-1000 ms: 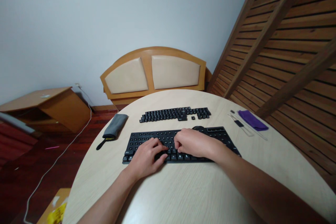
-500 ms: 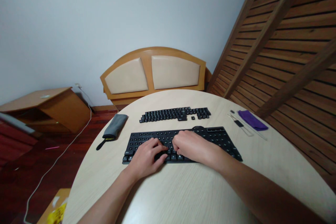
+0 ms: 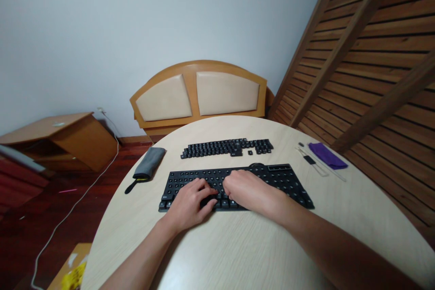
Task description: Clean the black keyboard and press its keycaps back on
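A black keyboard lies in front of me, with most of its keycaps off and bare key sockets showing. Several keycaps remain along its front left edge. My left hand rests over the left half, fingers apart, its index fingertip touching the middle of the lower rows. Beside that fingertip, my right hand is closed and pressed down on the keyboard; whatever its fingers hold is hidden. Behind the keyboard, loose black keycaps are laid out in rows, with one single keycap a little apart.
On the round table, a grey pouch lies left. To the right are a purple cloth, a wire tool with a black grip and a thin white stick. A headboard stands behind; a slatted wooden screen rises at right.
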The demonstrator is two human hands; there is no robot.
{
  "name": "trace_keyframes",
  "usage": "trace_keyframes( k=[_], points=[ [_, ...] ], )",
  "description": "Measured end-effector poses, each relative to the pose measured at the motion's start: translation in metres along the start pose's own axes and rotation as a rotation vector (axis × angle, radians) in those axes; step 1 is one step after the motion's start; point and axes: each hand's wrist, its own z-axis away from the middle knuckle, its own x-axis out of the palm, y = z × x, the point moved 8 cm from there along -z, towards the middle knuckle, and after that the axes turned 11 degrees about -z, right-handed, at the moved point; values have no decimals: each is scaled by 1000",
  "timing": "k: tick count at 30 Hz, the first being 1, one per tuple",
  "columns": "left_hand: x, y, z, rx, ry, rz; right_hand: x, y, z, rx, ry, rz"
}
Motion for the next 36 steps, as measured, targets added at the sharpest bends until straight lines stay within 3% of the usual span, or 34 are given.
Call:
trace_keyframes(
  k=[14,36],
  points=[
    [0,1,1,8,3,0,-4,11,0,40,-7,-182],
    [-1,1,0,2,-1,8,-6,3,3,48,-24,-113]
  ],
)
